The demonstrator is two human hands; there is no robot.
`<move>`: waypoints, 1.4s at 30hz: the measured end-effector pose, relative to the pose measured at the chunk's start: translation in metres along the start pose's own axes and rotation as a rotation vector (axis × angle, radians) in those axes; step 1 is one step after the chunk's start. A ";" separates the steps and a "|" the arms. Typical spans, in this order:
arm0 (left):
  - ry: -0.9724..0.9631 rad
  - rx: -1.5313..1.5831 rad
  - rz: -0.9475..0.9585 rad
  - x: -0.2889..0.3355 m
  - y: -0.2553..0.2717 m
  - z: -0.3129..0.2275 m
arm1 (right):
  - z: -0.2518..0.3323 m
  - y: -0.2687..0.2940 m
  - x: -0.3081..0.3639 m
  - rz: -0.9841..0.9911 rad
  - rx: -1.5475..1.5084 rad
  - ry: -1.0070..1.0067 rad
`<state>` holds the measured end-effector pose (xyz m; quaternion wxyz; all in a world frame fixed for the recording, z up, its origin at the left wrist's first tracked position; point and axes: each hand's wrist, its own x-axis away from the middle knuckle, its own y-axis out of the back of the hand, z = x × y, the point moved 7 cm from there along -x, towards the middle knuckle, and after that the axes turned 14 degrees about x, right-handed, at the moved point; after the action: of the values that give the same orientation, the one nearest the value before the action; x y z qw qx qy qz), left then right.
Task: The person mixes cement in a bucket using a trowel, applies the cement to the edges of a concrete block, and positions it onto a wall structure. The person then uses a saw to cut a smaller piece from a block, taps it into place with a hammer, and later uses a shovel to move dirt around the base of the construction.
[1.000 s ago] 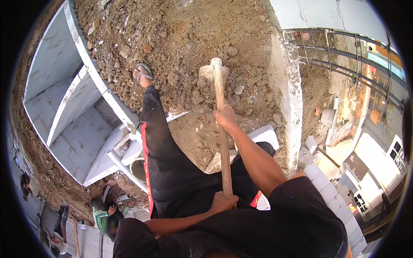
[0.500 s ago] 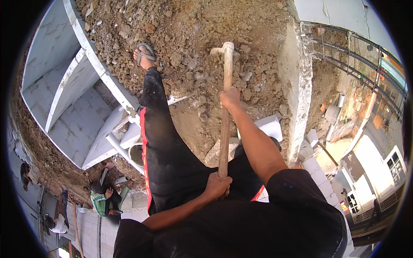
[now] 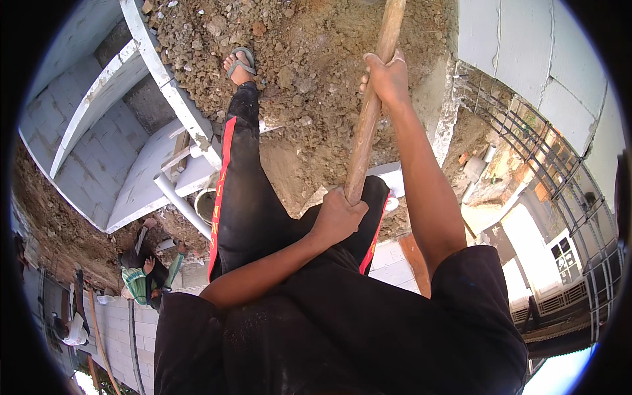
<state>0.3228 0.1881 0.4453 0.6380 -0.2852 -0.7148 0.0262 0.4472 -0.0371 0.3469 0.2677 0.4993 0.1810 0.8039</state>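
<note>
Both my hands grip the long wooden handle of a hoe, which slants up and to the right in front of me. My left hand is closed around its lower end, close to my body. Farther up the shaft, my right hand wraps it with the arm stretched out. The hoe's head is beyond the top edge of the picture. Loose brown soil with lumps and stones lies under and ahead of the handle. My sandalled left foot stands on that soil.
Pale block walls form compartments on the left, beside a white pipe. A white block lies near my right knee. Steel reinforcing bars run along the right. Behind on the left, a person in green is low by the wall.
The hoe has swung up and forward, its head leaving the view at the top. Both hands have risen with the handle, which now tilts to the right.
</note>
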 end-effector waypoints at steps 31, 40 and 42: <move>0.058 0.512 -0.027 -0.064 -0.125 -0.056 | -0.045 -0.014 -0.122 0.388 0.468 -0.057; -0.214 0.643 -0.141 -0.102 -0.185 -0.010 | -0.077 0.012 -0.135 0.459 0.446 0.019; -0.210 0.651 -0.091 -0.098 -0.188 -0.011 | -0.072 0.015 -0.129 0.420 0.521 0.048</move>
<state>0.2647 -0.0160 0.4348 0.6191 -0.0300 -0.7426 0.2535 0.4243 -0.1296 0.2329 -0.0449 0.5582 0.2796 0.7799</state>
